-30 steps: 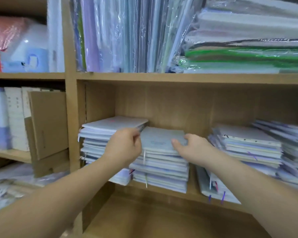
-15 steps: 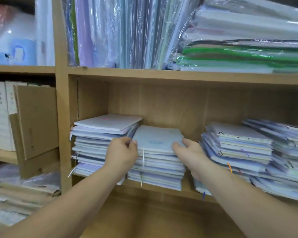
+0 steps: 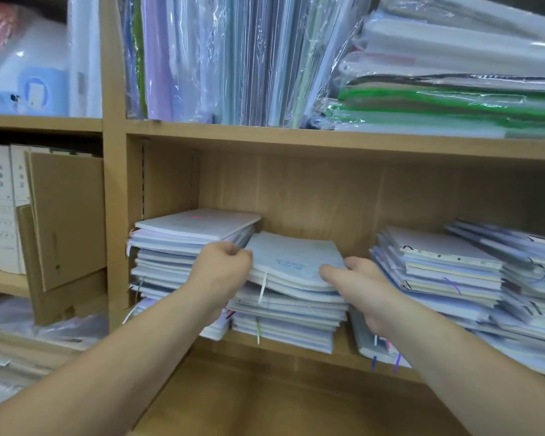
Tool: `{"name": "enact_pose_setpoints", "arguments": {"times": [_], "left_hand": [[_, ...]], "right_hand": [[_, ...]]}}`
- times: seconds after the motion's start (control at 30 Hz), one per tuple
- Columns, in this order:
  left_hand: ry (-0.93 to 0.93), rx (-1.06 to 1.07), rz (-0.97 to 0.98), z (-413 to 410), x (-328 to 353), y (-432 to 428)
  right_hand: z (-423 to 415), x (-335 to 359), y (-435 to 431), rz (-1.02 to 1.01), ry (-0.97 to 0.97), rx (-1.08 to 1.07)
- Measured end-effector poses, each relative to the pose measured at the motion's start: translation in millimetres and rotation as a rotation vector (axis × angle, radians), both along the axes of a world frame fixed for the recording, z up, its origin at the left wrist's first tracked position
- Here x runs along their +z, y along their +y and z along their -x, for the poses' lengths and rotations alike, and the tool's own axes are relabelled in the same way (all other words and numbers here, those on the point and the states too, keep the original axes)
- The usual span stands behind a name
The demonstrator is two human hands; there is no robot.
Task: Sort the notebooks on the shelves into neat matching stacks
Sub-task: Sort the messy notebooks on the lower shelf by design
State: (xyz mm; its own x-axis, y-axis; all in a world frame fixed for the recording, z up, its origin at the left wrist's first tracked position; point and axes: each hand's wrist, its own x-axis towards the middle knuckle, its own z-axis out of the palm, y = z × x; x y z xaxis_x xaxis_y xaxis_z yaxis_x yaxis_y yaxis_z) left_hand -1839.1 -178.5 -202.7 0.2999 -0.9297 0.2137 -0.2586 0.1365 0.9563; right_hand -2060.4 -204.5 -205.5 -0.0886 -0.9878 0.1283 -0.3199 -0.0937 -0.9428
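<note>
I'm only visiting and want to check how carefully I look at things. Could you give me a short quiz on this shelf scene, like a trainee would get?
1. True or false: the left hand and the right hand both hold the top notebooks of the middle stack.
2. What lies flat at the right of the upper shelf? A. green wrapped folders B. shoes C. cups
3. Fill in: of the left stack and the middle stack, the ____ one reaches higher.
Key: 1 true; 2 A; 3 left.
</note>
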Motion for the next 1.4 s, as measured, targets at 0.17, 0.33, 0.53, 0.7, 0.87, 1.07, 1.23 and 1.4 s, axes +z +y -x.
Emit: {"name": "enact_pose_setpoints", "arguments": {"times": [0.17,0.33,0.53,0.7,0.87,1.07,1.23,1.4], "left_hand": [[0.294,-0.221,-0.215,0,1,20],[0.370,-0.259,-0.208,7,5,25],[0.047,-0.252,-0.196,8,6,25],[0.148,-0.293,-0.255,12,23,20],[0.352,-0.276,-0.163,23,26,22],[0.509,-0.305,-0.050,27,21,68],[0.558,-0.435,-0.046,23,-5,144],[0.503,-0.532,-0.089,8,-36,212]], "right_hand": [[20,-5,13,0.043,0.089,-0.055],[23,0,19,0.013,0.106,-0.055],[19,1,34,0.022,0.100,-0.010],[11,0,39,0.038,0.101,0.074],[16,8,41,0.007,0.021,0.096],[37,31,69,-0.134,0.007,0.087],[47,29,126,-0.250,-0.185,0.233],[50,-2,196,-0.182,-0.254,0.238]]}}
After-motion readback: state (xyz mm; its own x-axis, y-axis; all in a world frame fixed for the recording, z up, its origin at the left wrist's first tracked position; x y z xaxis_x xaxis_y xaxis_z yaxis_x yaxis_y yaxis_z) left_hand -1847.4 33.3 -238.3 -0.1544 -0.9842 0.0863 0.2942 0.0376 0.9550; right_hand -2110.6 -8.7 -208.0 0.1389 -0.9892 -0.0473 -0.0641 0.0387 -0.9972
